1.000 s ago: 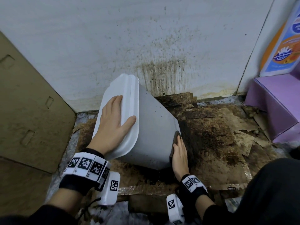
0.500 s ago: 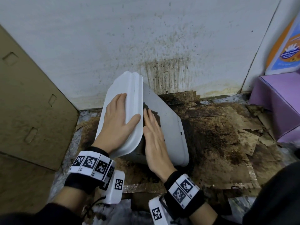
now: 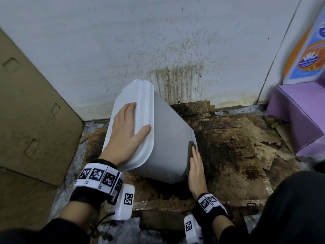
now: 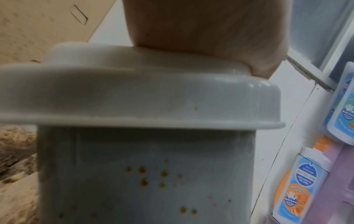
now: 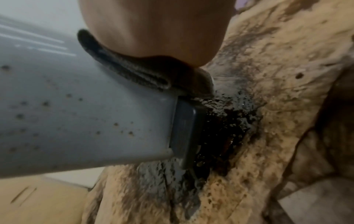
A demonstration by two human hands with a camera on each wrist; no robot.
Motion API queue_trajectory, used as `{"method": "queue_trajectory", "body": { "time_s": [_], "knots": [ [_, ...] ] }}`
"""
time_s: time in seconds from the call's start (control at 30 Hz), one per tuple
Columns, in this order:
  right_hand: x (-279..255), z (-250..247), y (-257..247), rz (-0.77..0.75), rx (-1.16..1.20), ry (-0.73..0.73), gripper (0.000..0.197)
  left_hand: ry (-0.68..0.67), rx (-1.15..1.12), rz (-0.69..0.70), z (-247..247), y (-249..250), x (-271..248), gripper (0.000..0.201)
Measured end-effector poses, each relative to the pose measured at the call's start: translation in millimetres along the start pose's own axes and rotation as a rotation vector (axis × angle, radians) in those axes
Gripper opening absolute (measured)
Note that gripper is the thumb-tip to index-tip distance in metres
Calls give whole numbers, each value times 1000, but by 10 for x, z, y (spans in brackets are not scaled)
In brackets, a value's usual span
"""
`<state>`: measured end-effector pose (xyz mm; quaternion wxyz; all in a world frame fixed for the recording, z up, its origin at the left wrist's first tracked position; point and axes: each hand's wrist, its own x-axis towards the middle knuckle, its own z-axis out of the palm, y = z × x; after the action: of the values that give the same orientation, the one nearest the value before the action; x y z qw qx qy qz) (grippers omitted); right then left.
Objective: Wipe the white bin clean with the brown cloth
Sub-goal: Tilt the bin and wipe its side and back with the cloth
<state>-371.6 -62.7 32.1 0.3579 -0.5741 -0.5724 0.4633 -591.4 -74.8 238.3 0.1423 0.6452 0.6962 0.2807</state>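
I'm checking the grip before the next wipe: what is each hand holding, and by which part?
The left hand rests flat on the white bin's lid end, steadying it. The right hand presses the brown cloth against the bin's side near its base.

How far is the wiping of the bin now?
Midway at best. The left hand steadies the tilted bin by its lid; the right hand presses the cloth against its lower side. Brown specks remain on the front wall, so that is left.

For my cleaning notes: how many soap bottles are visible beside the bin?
2, in the left wrist view: one bottle low on the purple box, another bottle above it, cut off by the frame. More may be hidden.
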Motion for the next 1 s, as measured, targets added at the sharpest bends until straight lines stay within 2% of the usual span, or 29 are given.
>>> {"method": "queue_trajectory", "body": {
  "time_s": [0.13,0.2,0.3,0.4,0.5,0.63,1.0],
  "knots": [
    [-20,54,-128,-51,-59,-11,48,-16,-14,-18,-24,-30,-24,91],
    [-40,109,-324,-120,-47,-25,46,-29,-10,-14,-33,-31,-20,93],
    [-112,172,-765,-256,-34,-54,55,-31,-10,-6,-10,11,-16,95],
    [-153,158,-1236,-322,56,-156,54,-23,-17,-8,-5,5,-19,95],
    [-127,65,-1494,-287,172,-308,53,-19,-22,-15,-23,-34,-20,94],
    [-47,14,-1584,-318,99,-411,52,-23,0,1,-15,-9,-2,93],
    [1220,45,-1666,-379,-193,-508,59,-25,6,27,0,89,4,90]
  ]
}}
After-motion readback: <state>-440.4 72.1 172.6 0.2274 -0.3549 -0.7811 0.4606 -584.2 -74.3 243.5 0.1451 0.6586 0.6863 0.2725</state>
